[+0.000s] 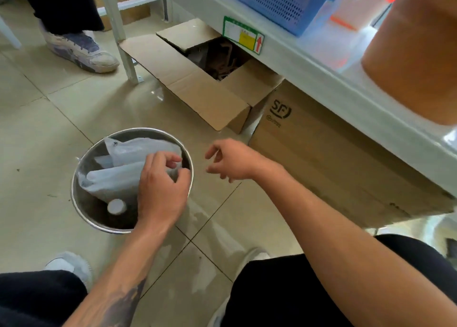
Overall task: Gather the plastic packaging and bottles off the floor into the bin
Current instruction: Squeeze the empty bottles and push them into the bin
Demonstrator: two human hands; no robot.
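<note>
A round metal bin [81, 168] stands on the tiled floor in front of me. Inside it lie crumpled translucent plastic bags [116, 178] and a bottle with a white cap [116, 206]. My left hand [160, 190] hovers over the bin's right side, fingers pinched on the edge of the plastic packaging. My right hand [232, 161] hangs just right of the bin, fingers loosely curled and apart, holding nothing.
An open cardboard box [197, 86] with dark scraps sits under a grey table [321, 74]. A closed SF carton [333, 158] lies beside it. Another person's shoe [81, 49] is at the far left. My knees and shoes frame the bottom.
</note>
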